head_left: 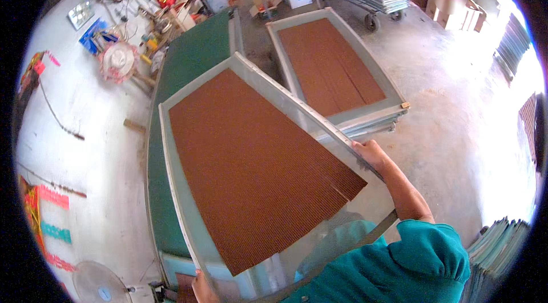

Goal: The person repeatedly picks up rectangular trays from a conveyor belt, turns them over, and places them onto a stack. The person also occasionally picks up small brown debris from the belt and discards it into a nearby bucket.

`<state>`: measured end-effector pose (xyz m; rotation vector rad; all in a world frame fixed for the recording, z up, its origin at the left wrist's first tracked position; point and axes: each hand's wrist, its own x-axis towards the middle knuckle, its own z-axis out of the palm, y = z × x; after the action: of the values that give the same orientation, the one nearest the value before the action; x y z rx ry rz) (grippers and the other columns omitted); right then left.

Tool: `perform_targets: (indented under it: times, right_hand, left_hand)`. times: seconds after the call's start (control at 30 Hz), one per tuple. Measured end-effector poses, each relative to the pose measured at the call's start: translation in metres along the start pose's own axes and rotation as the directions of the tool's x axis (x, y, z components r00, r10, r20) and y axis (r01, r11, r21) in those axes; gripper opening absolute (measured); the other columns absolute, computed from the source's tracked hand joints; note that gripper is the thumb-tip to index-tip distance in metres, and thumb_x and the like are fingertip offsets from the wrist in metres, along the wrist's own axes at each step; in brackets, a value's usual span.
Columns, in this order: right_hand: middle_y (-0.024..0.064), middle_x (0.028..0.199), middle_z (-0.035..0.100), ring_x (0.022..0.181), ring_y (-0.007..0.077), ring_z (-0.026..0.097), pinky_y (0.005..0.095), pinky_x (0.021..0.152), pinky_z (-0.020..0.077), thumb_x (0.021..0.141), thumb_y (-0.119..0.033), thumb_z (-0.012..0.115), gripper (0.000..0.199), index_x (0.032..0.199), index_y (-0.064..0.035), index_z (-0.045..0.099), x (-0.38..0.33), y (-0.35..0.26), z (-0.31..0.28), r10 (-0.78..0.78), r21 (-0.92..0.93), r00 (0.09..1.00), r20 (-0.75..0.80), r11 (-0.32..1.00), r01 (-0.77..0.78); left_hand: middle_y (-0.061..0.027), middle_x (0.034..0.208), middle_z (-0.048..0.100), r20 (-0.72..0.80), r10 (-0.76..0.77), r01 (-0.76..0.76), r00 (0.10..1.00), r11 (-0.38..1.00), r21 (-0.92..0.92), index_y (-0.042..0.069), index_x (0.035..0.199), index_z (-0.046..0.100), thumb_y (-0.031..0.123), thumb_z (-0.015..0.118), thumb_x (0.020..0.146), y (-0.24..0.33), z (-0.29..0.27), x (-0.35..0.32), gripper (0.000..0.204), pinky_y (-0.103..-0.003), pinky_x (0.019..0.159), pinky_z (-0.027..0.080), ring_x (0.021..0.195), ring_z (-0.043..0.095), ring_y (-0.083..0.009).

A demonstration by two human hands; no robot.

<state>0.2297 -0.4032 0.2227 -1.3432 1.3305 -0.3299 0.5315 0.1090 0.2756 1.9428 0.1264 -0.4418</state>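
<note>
A large rectangular mesh frame (pixel 301 106) is held tilted in front of me, with its near edge by my body. Across its mesh lies a wide brown layer of fine parallel lines (pixel 251 172), ragged at the near edge with a thin slit near the right corner. My right hand (pixel 371 153) is closed round the frame's right edge. Low on the left edge, my left hand (pixel 204 287) grips the same frame, its fingers partly hidden. Beneath the frame is a long green-topped table (pixel 197 46).
Right of the table, a low stack of similar frames (pixel 394 103) bears another brown layer (pixel 331 69). Farther back stands a wheeled cart (pixel 372 22) piled with frames. More frames (pixel 496 251) stack at the lower right. A fan (pixel 103 285) stands lower left, beside the white wall (pixel 85 160).
</note>
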Motion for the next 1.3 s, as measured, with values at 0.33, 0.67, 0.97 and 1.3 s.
perform_targets:
  times: [0.33, 0.67, 0.97, 1.3]
  right_hand:
    - [0.0085, 0.056, 0.054, 0.044, 0.0173, 0.051, 0.0319, 0.041, 0.0407, 0.083, -0.041, 0.053, 0.048, 0.074, 0.0059, 0.061, 0.149, -0.013, -0.149, 0.083, 0.125, 0.979, -0.187, 0.99, -0.06]
    - [0.0104, 0.053, 0.054, 0.045, 0.0193, 0.053, 0.0343, 0.044, 0.0428, 0.08, -0.037, 0.054, 0.046, 0.068, 0.0068, 0.061, 0.37, -0.092, -0.33, 0.155, 0.063, 0.896, -0.417, 0.988, -0.142]
    - [0.0094, 0.051, 0.053, 0.039, 0.0177, 0.051, 0.033, 0.036, 0.0399, 0.081, -0.039, 0.054, 0.046, 0.066, 0.0036, 0.061, 0.482, -0.079, -0.369, 0.245, 0.112, 0.885, -0.396, 0.969, -0.218]
    - [0.0266, 0.104, 0.057, 0.108, 0.0355, 0.05, 0.0396, 0.091, 0.0376, 0.081, -0.06, 0.037, 0.071, 0.101, 0.0038, 0.06, 0.574, 0.078, -0.319, 0.446, -0.393, 0.831, -0.334, 0.735, -0.553]
  left_hand:
    - [-0.0054, 0.087, 0.058, 0.111, 0.11, -0.114, 0.988, 0.993, 0.025, -0.001, 0.099, 0.059, 0.035, 0.049, 0.087, 0.149, 0.27, 0.01, 0.039, -0.035, 0.073, 0.041, 0.081, 0.051, -0.0179]
    - [-0.0133, 0.104, 0.056, 0.371, 0.018, -0.057, 0.928, 0.994, 0.095, -0.009, 0.11, 0.052, 0.035, 0.049, 0.089, 0.232, 0.585, 0.177, 0.049, -0.034, 0.086, 0.038, 0.094, 0.051, -0.0209]
    - [-0.0141, 0.105, 0.057, 0.436, -0.161, 0.147, 0.885, 0.987, 0.066, -0.008, 0.111, 0.052, 0.036, 0.045, 0.09, 0.226, 0.708, 0.2, 0.049, -0.036, 0.084, 0.041, 0.095, 0.054, -0.0235]
    - [-0.0155, 0.129, 0.041, 0.429, -0.454, 0.298, 0.781, 0.875, 0.382, 0.002, 0.127, 0.038, 0.046, 0.039, 0.088, -0.008, 0.732, 0.269, 0.059, -0.043, 0.094, 0.033, 0.116, 0.041, -0.0298]
